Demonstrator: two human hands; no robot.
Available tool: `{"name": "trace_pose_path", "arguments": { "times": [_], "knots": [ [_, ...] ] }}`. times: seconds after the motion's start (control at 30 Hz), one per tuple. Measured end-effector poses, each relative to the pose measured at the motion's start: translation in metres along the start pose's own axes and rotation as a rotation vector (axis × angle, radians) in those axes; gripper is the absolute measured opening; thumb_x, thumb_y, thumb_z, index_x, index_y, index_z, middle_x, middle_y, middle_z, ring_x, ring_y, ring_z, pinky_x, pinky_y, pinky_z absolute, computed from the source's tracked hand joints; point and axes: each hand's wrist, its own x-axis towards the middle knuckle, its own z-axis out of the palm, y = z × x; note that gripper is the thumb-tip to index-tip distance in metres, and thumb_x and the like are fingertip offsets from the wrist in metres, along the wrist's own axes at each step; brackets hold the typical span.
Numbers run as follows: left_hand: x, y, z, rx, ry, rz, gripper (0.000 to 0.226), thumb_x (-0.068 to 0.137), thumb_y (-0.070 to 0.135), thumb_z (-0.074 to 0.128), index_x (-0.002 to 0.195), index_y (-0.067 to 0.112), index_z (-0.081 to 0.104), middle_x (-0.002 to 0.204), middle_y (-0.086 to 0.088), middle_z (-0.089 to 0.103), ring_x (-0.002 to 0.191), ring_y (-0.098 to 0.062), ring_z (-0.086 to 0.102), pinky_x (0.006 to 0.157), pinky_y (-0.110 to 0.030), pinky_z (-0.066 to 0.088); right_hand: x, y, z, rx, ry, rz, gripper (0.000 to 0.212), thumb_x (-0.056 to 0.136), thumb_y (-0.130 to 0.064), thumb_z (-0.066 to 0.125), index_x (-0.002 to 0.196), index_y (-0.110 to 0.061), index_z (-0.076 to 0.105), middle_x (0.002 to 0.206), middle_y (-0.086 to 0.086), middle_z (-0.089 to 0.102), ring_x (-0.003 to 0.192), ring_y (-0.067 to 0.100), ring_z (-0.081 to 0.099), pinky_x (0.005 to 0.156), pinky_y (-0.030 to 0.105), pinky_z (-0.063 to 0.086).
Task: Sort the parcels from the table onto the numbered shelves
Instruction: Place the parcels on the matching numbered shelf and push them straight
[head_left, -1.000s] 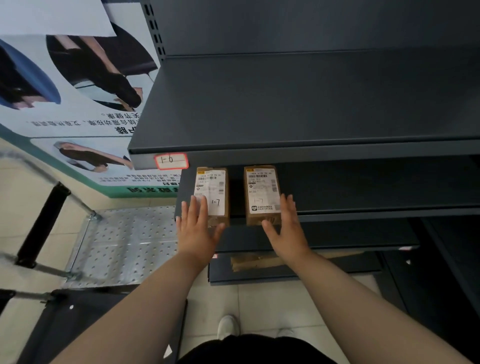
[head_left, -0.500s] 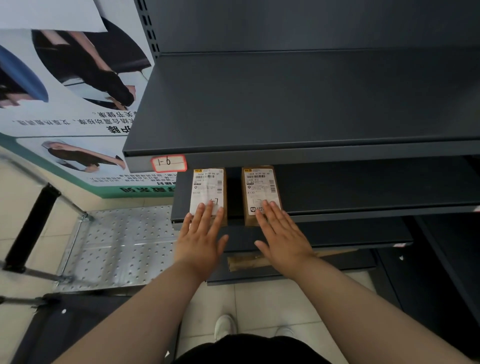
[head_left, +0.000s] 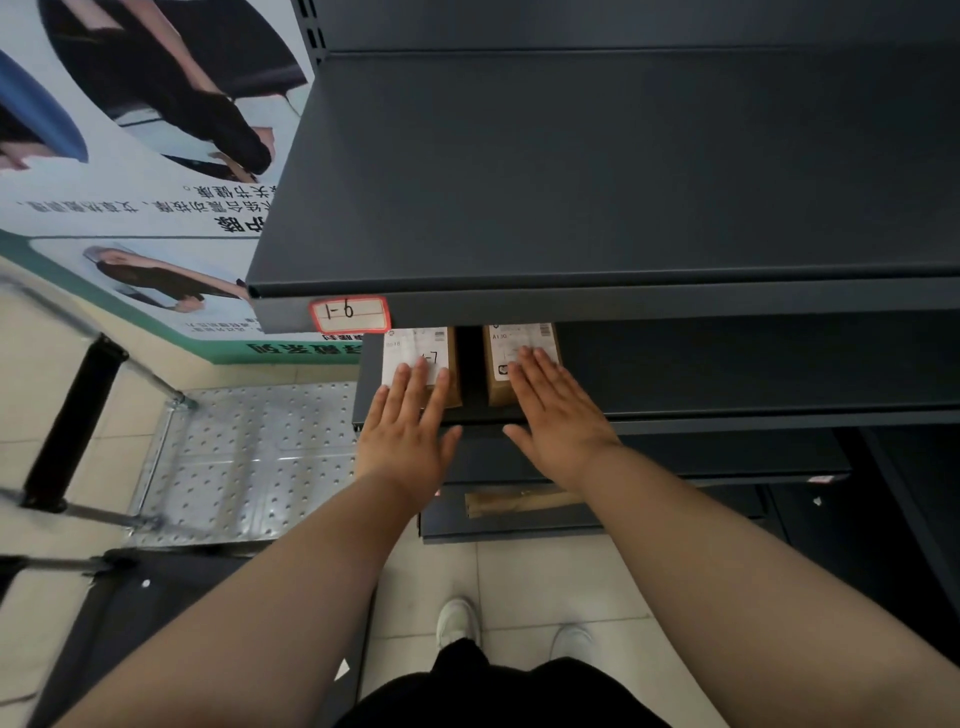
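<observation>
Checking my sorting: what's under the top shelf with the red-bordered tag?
On the lower shelf, a left parcel and a right parcel, brown, apart. The left hand lies flat on the left one, the right hand on the right. The top shelf hides their far ends.

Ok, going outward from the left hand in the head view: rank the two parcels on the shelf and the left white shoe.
1. Left parcel: touched by the fingers of the left hand.
2. Right parcel: beside it on the same shelf, under the right hand.
3. Left white shoe: down on the floor.
</observation>
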Motion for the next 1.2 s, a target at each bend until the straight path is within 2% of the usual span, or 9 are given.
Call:
{"name": "trace_pose_path", "arguments": {
  "times": [0.23,0.4,0.57,0.77,0.93,1.2],
  "knots": [
    [0.016,-0.013,0.0,-0.016,-0.018,0.009,0.065,0.1,0.051,0.01,0.143,0.025,-0.032,0.148,-0.002,-0.039,0.14,-0.02,-0.032,0.119,-0.037,-0.013,0.018,-0.004,-0.005,0.012,-0.036,-0.004,0.07,0.101,-0.048,0.021,0.142,-0.017,-0.027,0.144,-0.001,-0.038,0.141,0.016,-0.029,0.116,0.031,-0.016],
    [0.017,-0.019,-0.005,0.013,-0.035,0.031,0.064,0.099,0.052,0.005,0.141,0.026,-0.034,0.149,-0.004,-0.04,0.139,-0.021,-0.034,0.12,-0.04,-0.011,0.01,-0.006,-0.005,-0.019,0.012,0.014,0.068,0.101,-0.047,0.018,0.138,-0.017,-0.03,0.146,0.002,-0.038,0.14,0.017,-0.031,0.117,0.033,-0.015],
    [0.016,-0.004,-0.012,0.03,0.007,0.168,0.062,0.098,0.051,0.005,0.139,0.025,-0.034,0.149,-0.003,-0.039,0.141,-0.021,-0.032,0.118,-0.039,-0.015,-0.009,-0.008,-0.004,0.01,0.03,0.071,0.068,0.101,-0.048,0.018,0.139,-0.016,-0.029,0.147,0.002,-0.037,0.138,0.016,-0.033,0.115,0.031,-0.018],
    [0.016,0.033,-0.017,0.071,-0.018,0.349,0.062,0.099,0.053,0.005,0.138,0.026,-0.034,0.147,-0.002,-0.04,0.139,-0.018,-0.034,0.119,-0.04,-0.014,-0.042,0.001,-0.001,0.047,0.039,0.19,0.065,0.102,-0.045,0.02,0.138,-0.016,-0.026,0.15,0.003,-0.032,0.136,0.015,-0.033,0.114,0.03,-0.018],
    [0.015,0.075,-0.023,0.106,-0.021,0.485,0.061,0.1,0.052,0.006,0.14,0.026,-0.031,0.149,-0.001,-0.037,0.141,-0.017,-0.031,0.117,-0.039,-0.016,-0.088,0.022,-0.002,0.037,0.072,0.337,0.064,0.099,-0.048,0.01,0.14,-0.014,-0.025,0.148,0.004,-0.034,0.14,0.018,-0.029,0.117,0.032,-0.015],
    [-0.011,0.191,-0.04,0.187,0.026,0.738,0.06,0.101,0.049,0.009,0.14,0.023,-0.028,0.158,-0.003,-0.025,0.145,-0.018,-0.024,0.119,-0.039,-0.012,-0.21,0.069,0.005,0.082,0.149,0.621,0.066,0.102,-0.046,0.018,0.145,-0.014,-0.021,0.151,0.002,-0.03,0.138,0.016,-0.03,0.115,0.031,-0.017]
  ]
}}
